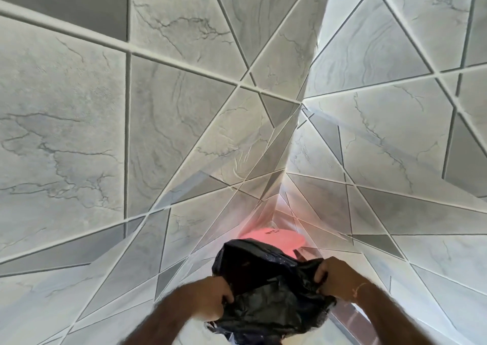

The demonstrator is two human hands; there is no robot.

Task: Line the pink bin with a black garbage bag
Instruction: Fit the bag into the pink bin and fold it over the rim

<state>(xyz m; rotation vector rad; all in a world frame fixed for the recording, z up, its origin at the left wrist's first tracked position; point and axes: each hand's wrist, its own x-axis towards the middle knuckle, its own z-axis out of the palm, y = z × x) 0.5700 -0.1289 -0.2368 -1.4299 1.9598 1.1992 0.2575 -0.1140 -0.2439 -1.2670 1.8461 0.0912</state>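
Progress: the black garbage bag (266,300) is in hand and partly spread, but it is not yet seated in the pink bin (274,242); my judgement is that the task is in its early-to-middle part.
Done: the bag's mouth looks pulled apart between the two hands, with a dark hollow showing on its left side.
Left: lower the bag into the bin, push it down, and fold its edge over the rim.
Left hand (210,298): grip closed, fingers pinching the left edge of the bag.
Right hand (334,278): grip closed, fingers curled around a bunched fold at the bag's right edge.
Bag position: held in front of and above the bin, covering its near part.
Bin position: in the corner where the tiled walls (79,133) meet; only a rounded pink patch shows past the bag.
Bag material: thin, glossy, crinkled black plastic, limp and creased.
Bin material: smooth matte pink, apparently plastic.
Surroundings: pale grey marbled tiles with white grout lines, shiny near the corner.
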